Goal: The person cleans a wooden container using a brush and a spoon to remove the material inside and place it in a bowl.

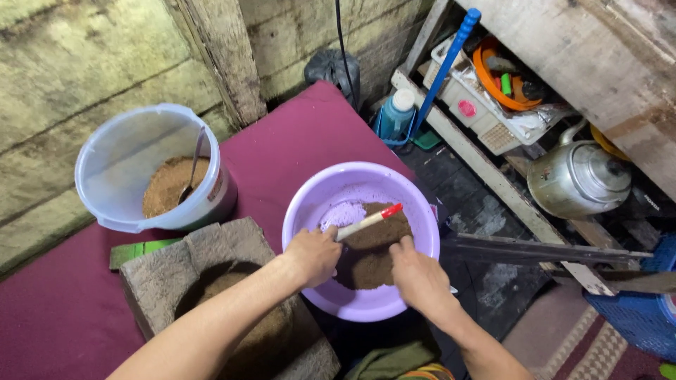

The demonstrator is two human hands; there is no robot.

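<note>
A purple plastic basin (317,197) holds a heap of brown powder (370,246). My left hand (313,253) rests inside the basin, fingers closed around a pale stick-like tool with a red tip (370,220) that lies across the powder. My right hand (419,278) presses on the powder at the basin's near right side, fingers curled into it. Both forearms reach in from the bottom of the view.
A stone mortar (183,271) with brown powder stands left of the basin. A clear bucket (116,148) with powder and a spoon sits behind on the maroon mat (296,134). A metal kettle (577,179), shelf rack, blue bottle and a dark blade (535,250) are at right.
</note>
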